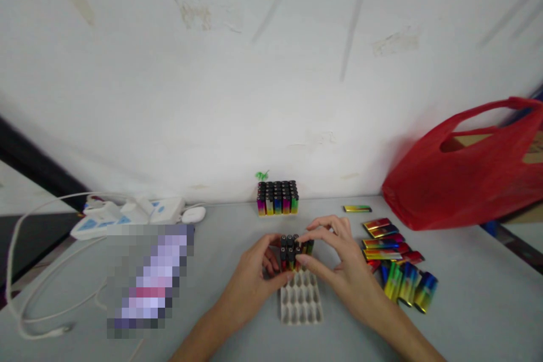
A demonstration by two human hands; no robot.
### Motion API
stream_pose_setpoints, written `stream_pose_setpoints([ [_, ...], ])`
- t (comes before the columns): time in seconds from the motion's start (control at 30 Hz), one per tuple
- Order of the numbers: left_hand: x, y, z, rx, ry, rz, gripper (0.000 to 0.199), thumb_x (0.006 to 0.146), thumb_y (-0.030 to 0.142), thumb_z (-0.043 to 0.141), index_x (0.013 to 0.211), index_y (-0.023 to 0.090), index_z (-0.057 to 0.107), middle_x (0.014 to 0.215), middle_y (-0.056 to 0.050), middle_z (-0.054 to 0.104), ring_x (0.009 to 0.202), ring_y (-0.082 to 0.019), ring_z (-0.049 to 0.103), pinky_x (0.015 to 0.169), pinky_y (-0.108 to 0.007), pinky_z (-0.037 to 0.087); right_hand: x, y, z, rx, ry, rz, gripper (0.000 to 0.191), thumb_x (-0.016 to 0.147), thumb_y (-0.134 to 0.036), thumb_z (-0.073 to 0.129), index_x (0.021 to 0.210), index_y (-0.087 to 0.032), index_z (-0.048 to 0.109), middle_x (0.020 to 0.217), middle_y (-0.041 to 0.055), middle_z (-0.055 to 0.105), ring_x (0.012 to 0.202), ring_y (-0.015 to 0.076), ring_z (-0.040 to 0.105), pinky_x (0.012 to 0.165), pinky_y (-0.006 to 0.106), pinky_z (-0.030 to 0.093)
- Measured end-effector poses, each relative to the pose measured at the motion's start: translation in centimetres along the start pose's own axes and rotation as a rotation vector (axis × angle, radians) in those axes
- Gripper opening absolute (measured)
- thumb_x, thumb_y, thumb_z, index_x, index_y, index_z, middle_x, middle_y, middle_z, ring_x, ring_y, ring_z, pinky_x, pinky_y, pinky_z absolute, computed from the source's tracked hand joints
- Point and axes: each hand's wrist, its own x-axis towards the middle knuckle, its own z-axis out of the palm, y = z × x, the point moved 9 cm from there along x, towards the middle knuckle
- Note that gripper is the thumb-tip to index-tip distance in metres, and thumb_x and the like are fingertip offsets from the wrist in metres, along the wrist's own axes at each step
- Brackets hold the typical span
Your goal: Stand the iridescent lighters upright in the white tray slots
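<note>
A pale moulded tray with rows of hollows lies on the grey table in front of me. Toward its far end stands a group of batteries, black at the top with shiny coloured lower parts. My left hand curls around the group's left side, thumb at the front near the tray. From the right, my right hand pinches a battery between thumb and forefinger; its fingers partly cover the batteries behind. Farther back, a neat block of similar batteries stands upright near the wall.
Shiny multicoloured battery packs lie heaped at right, with a single pack behind. A red bag stands at the far right. At left are a white power strip, cables, a white charger and a pixelated device.
</note>
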Motion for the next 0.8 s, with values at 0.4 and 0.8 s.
stream_pose_setpoints([
  [0.4,0.0,-0.1,-0.1,0.013,0.008,-0.02,0.055,0.084,0.03,0.086,0.134,0.02,0.066,0.099,-0.002,0.073,0.08,-0.022,0.066,0.073,-0.032,0.05,-0.2,3.6,-2.2,-0.391,0.202,0.186,0.023,0.111,-0.032,0.052,0.117,-0.024,0.073,0.117,0.0099,0.074,0.117,0.0349,0.058,0.103,0.051,0.043],
  [0.8,-0.1,0.4,-0.2,0.012,0.014,-0.026,0.055,0.083,0.031,0.085,0.134,0.02,0.067,0.089,0.0,0.07,0.08,-0.022,0.065,0.073,-0.032,0.051,-0.7,9.9,-4.2,-1.035,0.094,0.378,0.063,0.113,-0.051,0.041,0.16,-0.011,0.056,0.167,0.0276,0.052,0.153,0.0505,0.043,0.114,0.07,0.038],
])
